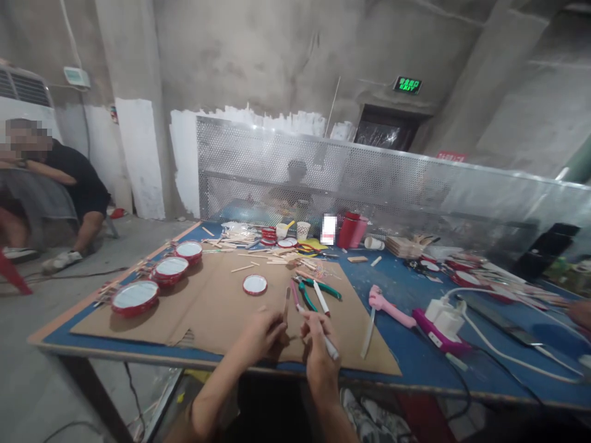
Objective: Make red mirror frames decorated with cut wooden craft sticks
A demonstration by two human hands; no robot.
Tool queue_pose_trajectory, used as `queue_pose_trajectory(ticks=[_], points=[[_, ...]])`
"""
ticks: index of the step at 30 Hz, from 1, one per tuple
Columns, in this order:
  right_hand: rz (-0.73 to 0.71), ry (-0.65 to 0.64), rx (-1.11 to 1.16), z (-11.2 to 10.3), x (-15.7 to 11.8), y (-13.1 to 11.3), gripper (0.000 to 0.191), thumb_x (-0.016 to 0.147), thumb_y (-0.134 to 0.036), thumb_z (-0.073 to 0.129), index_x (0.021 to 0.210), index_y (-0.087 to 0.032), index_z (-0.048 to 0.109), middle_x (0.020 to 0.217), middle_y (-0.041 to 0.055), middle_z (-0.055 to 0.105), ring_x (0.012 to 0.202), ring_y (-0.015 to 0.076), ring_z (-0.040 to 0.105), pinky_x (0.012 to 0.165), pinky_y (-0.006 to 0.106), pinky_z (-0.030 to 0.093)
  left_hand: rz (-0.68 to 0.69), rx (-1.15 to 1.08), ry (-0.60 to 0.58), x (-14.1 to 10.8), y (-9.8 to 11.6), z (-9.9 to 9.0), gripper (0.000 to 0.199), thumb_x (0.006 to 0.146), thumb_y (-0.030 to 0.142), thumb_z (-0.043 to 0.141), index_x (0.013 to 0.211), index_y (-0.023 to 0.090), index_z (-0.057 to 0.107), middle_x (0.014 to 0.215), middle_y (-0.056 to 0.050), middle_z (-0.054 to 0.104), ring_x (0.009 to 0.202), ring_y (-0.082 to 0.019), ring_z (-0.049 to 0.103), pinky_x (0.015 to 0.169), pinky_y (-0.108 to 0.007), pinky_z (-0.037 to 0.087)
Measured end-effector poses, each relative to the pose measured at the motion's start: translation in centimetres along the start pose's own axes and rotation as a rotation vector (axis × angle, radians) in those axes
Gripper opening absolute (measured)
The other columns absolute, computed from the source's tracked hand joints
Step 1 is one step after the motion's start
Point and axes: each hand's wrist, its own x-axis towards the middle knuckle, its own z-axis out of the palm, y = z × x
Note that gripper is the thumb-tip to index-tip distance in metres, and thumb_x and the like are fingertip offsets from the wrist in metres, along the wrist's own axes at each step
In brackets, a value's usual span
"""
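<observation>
My left hand (264,329) is closed around a thin flat wooden stick (287,300), which points upward from the fingers. Close beside it, my right hand (318,341) grips a white marker (331,349); its rear end sticks out below the fingers. Just beyond the hands lie green-handled pliers (310,295), with another white marker (322,299) with a red end across them. A slim pinkish rod (294,294) lies left of the pliers. Farther up on the cardboard (207,307) is a small red-rimmed drum (255,284) with a white top.
Three larger red-rimmed drums (135,298) line the table's left edge. A pink glue gun (390,307) and a purple power strip (438,332) with cables sit at right. Loose wooden sticks (277,257), paper cups (303,231) and a red bottle (348,229) stand behind. A person (69,172) sits at far left.
</observation>
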Motion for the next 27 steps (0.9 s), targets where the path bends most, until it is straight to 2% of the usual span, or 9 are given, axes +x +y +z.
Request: queue_pose_trajectory(ticks=[4, 10, 15, 20, 24, 27], points=[[0.025, 0.083, 0.120, 0.5, 0.3, -0.1, 0.031, 0.081, -0.044, 0.058, 0.092, -0.016, 0.059, 0.066, -0.0022, 0.058, 0.059, 0.0112, 0.053, 0.057, 0.023, 0.042, 0.007, 0.016, -0.028, 0.1, 0.6, -0.5, 0.019, 0.085, 0.020, 0.047, 0.066, 0.017, 0.050, 0.066, -0.001, 0.051, 0.071, -0.015, 0.045, 0.066, -0.024, 0.033], [-0.052, 0.080, 0.083, 2.3, -0.7, -0.9, 0.026, 0.084, -0.042, 0.055, 0.085, -0.016, 0.057, 0.068, -0.0007, 0.060, 0.065, 0.0130, 0.057, 0.066, 0.026, 0.044, -0.011, 0.015, -0.008, 0.1, 0.6, -0.6, 0.021, 0.086, 0.023, 0.049, 0.066, 0.016, 0.049, 0.065, 0.001, 0.048, 0.068, -0.013, 0.043, 0.064, -0.024, 0.032], [-0.114, 0.152, 0.020, 2.3, -1.4, -0.8, 0.027, 0.084, -0.043, 0.055, 0.084, -0.016, 0.058, 0.069, -0.0012, 0.060, 0.068, 0.0130, 0.057, 0.068, 0.026, 0.043, -0.011, -0.007, -0.028, 0.1, 0.5, -0.6, 0.018, 0.085, 0.021, 0.050, 0.068, 0.016, 0.051, 0.066, 0.001, 0.051, 0.069, -0.013, 0.045, 0.064, -0.023, 0.033], [-0.093, 0.062, -0.029, 1.8, -1.4, -0.2, 0.028, 0.084, -0.044, 0.054, 0.091, -0.017, 0.059, 0.076, 0.0002, 0.063, 0.069, 0.0141, 0.059, 0.065, 0.027, 0.045, -0.018, -0.014, -0.039, 0.2, 0.7, -0.7, 0.019, 0.085, 0.022, 0.050, 0.067, 0.017, 0.050, 0.065, 0.001, 0.052, 0.069, -0.014, 0.047, 0.065, -0.023, 0.034], [-0.151, -0.004, -0.074, 1.7, -1.3, 0.5, 0.032, 0.083, -0.045, 0.055, 0.097, -0.017, 0.061, 0.086, 0.0045, 0.066, 0.076, 0.0165, 0.061, 0.067, 0.030, 0.048, -0.017, -0.010, -0.030, 0.2, 0.6, -0.6, 0.022, 0.085, 0.025, 0.050, 0.065, 0.017, 0.047, 0.063, 0.002, 0.050, 0.068, -0.014, 0.046, 0.063, -0.023, 0.034], [-0.179, -0.018, -0.091, 1.7, -1.2, 0.8, 0.033, 0.082, -0.045, 0.055, 0.098, -0.017, 0.062, 0.086, 0.0050, 0.066, 0.077, 0.0170, 0.061, 0.069, 0.031, 0.049, -0.002, -0.007, -0.026, 0.2, 0.4, -0.4, 0.022, 0.085, 0.026, 0.049, 0.065, 0.017, 0.046, 0.063, 0.002, 0.048, 0.068, -0.014, 0.045, 0.064, -0.023, 0.033]])
